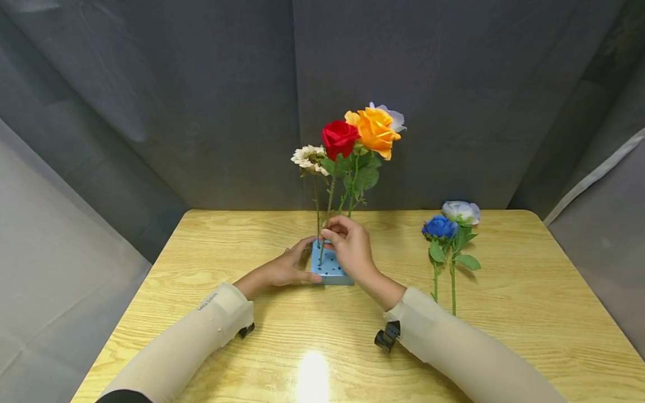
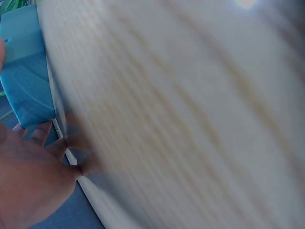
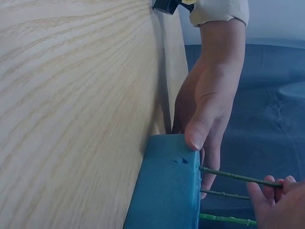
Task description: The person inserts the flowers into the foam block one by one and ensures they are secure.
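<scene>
A light blue block (image 1: 332, 277) with several holes in its top sits mid-table. My left hand (image 1: 284, 271) holds it at the left side, thumb at the front corner and fingers toward the back; the right wrist view shows that thumb (image 3: 196, 136) on the block's edge. With my right hand (image 1: 354, 252) I pinch the lower stem of a red rose (image 1: 340, 139), the stem's end at a hole. A cream daisy-like flower (image 1: 307, 158) stands upright in the block to the left. Behind the red rose rise an orange rose (image 1: 377, 133) and a pale lavender flower (image 1: 395, 118), their stem bases hidden by my right hand.
On the wooden table (image 1: 524, 313), right of the block, lie a blue rose (image 1: 440, 227) and a pale white-lavender flower (image 1: 461, 212), stems toward me. A grey curtain (image 1: 227, 101) hangs right behind the table's back edge.
</scene>
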`<action>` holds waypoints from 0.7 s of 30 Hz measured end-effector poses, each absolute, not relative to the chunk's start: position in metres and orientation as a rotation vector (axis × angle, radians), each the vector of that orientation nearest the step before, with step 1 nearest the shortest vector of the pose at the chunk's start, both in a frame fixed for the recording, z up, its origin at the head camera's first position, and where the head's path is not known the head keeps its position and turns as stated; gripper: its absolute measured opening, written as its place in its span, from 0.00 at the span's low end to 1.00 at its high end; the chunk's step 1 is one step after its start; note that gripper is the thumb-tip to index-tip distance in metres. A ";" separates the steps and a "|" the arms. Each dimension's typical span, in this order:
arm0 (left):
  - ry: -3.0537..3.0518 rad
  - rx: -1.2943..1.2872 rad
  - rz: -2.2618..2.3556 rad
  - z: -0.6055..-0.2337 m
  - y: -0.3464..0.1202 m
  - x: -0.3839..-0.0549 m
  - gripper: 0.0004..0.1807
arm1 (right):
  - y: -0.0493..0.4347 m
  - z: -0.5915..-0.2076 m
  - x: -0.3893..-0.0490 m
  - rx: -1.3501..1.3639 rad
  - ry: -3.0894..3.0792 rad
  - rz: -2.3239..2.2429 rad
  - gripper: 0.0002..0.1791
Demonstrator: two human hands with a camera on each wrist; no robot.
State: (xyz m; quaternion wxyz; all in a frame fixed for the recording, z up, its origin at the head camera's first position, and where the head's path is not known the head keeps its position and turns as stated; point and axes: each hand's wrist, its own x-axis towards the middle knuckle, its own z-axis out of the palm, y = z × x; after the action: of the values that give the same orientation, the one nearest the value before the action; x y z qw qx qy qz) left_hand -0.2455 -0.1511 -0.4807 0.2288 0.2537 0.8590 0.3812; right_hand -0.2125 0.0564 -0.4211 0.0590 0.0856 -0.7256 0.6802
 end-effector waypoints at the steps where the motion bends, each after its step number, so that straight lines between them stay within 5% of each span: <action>1: 2.361 0.697 1.048 -0.481 -0.151 -0.245 0.59 | 0.056 -0.422 -0.213 0.262 -2.200 2.058 0.05; 21: 2.335 0.728 1.047 -0.481 -0.152 -0.247 0.58 | 0.048 -0.429 -0.208 0.331 -2.244 1.901 0.09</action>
State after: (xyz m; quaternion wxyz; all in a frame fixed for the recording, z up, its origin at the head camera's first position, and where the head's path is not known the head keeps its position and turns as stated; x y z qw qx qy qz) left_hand -0.2466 -0.1521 -0.4806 0.2384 0.2657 0.8523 0.3822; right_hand -0.2084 0.0483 -0.4292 0.0909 0.1114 -0.7551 0.6396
